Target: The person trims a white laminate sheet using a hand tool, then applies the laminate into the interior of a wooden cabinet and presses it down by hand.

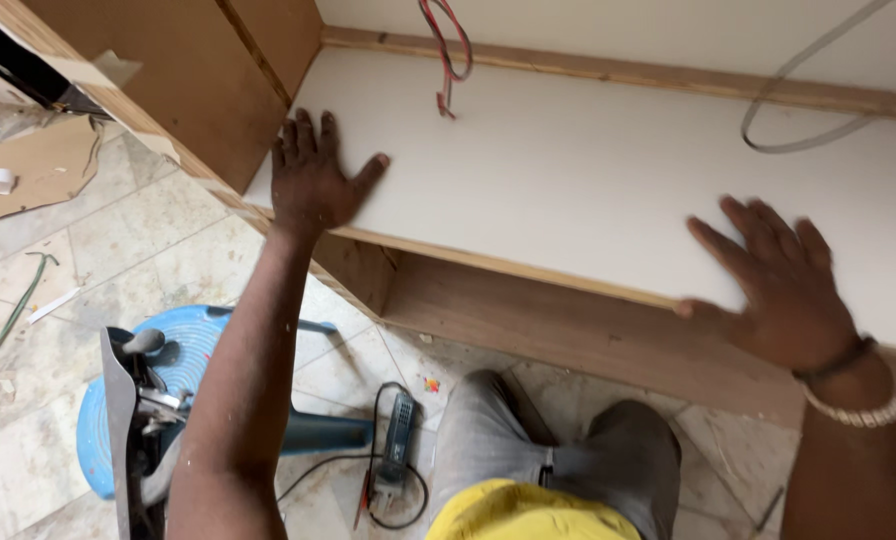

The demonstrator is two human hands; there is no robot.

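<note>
A white board (568,190) lies flat as the floor of a wooden cabinet frame. My left hand (313,180) rests flat on its near left corner, fingers spread. My right hand (778,280) lies palm down on the board's front edge at the right, fingers apart, with a dark band and a pale bracelet on the wrist. Neither hand holds anything. My knees in grey trousers (558,450) are on the tiled floor below the cabinet.
A red and black wire (448,60) and a grey strap (798,110) hang onto the board from behind. A blue plastic stool (183,350) with tools on it stands at the lower left. A corded power tool (398,440) lies on the floor, cardboard (28,170) at far left.
</note>
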